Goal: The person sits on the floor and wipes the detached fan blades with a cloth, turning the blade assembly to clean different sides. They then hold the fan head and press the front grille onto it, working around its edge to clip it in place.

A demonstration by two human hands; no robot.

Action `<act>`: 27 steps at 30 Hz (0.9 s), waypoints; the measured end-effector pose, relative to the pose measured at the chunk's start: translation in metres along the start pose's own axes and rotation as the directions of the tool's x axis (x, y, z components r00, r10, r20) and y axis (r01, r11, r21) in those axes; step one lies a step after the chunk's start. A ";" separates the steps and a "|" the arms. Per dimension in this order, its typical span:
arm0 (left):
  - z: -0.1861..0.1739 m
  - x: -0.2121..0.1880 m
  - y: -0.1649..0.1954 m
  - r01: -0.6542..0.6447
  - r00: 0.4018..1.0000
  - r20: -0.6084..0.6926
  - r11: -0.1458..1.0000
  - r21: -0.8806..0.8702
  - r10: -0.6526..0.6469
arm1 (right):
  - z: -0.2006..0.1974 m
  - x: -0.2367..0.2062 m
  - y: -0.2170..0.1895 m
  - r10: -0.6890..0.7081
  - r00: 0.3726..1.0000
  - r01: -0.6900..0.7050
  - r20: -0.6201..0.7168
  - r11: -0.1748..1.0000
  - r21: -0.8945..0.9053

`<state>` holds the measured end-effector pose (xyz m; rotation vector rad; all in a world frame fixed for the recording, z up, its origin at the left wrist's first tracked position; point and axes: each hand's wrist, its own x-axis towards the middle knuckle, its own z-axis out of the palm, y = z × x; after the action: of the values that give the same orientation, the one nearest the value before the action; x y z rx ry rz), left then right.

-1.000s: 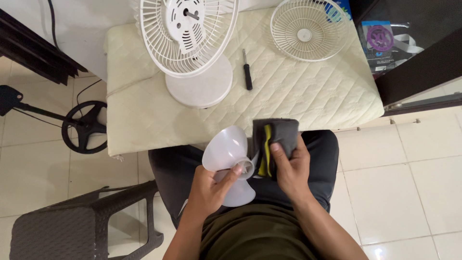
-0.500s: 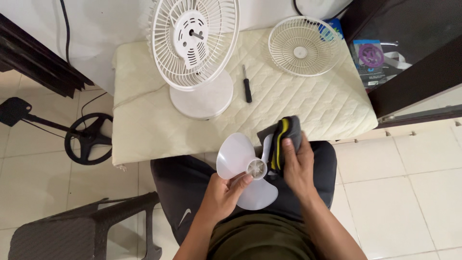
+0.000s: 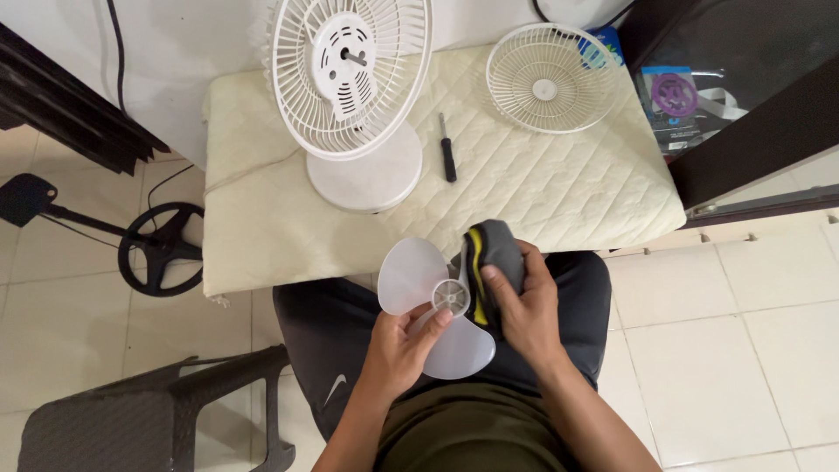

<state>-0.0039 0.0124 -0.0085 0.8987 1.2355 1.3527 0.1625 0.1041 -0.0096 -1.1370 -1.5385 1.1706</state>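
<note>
Over my lap, my left hand [image 3: 399,348] holds a translucent white fan blade [image 3: 421,281] by its hub and lower blade. My right hand [image 3: 527,308] grips a folded grey cloth with a yellow stripe [image 3: 495,253] and presses it against the blade's right side. The fan body [image 3: 350,74], with its rear grille, motor shaft and round base, stands on the quilted cream table [image 3: 559,197] ahead. The loose front grille [image 3: 550,77] lies at the table's far right. A black screwdriver [image 3: 447,159] lies between them.
A dark plastic stool [image 3: 157,419] stands at my lower left. A black round stand base [image 3: 162,246] with a cable rests on the tiled floor at left. A dark cabinet with a packaged item [image 3: 677,100] is at the right.
The view has shifted, so the table sits higher and nearer. The cloth has slid down along the blade's right side, and the blade has turned slightly in my left hand.
</note>
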 end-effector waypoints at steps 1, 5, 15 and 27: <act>0.001 0.001 -0.001 -0.018 1.000 0.000 0.999 -0.040 0.018 | -0.002 0.001 0.000 -0.004 1.000 0.003 -0.019 0.999 -0.043; 0.000 0.000 -0.002 -0.077 0.997 -0.028 0.997 -0.010 0.077 | -0.011 0.008 0.004 0.006 1.000 -0.008 -0.030 0.998 -0.062; -0.006 -0.002 -0.004 -0.158 0.965 -0.226 0.981 -0.112 0.130 | 0.000 -0.020 -0.016 -0.545 0.827 0.533 0.138 0.682 -0.501; 0.002 -0.011 0.020 -0.227 0.969 -0.028 0.935 0.273 0.244 | 0.001 -0.008 -0.021 -0.417 0.909 0.359 -0.014 0.798 -0.485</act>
<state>-0.0036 0.0033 0.0124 1.2363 1.4165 1.4301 0.1597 0.0930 0.0095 -1.0940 -1.9095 0.4436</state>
